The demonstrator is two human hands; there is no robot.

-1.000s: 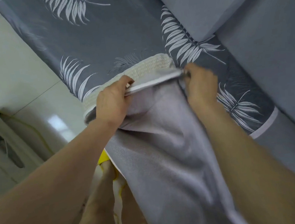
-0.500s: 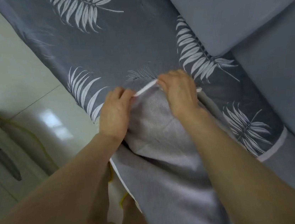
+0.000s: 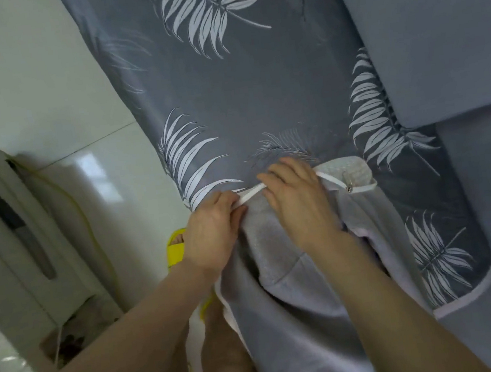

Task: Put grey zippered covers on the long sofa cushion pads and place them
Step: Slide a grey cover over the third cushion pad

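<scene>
Against the leaf-print sheet (image 3: 257,91), left hand (image 3: 213,233) pinches the zipper edge (image 3: 251,192) of the grey cover (image 3: 299,303); right hand (image 3: 299,204) clamps that edge just beside it; cushion pad (image 3: 356,169) corner protrudes.

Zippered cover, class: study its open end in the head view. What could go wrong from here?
1. The pad corner sticks out of the grey cover right beside the zip pull. Zipping now could snag the pad or strain the zip.
2. The left hand pinches the white zip tape and the right hand lies over it. Slack fabric bunched below them might get caught in the zip's teeth.
</scene>
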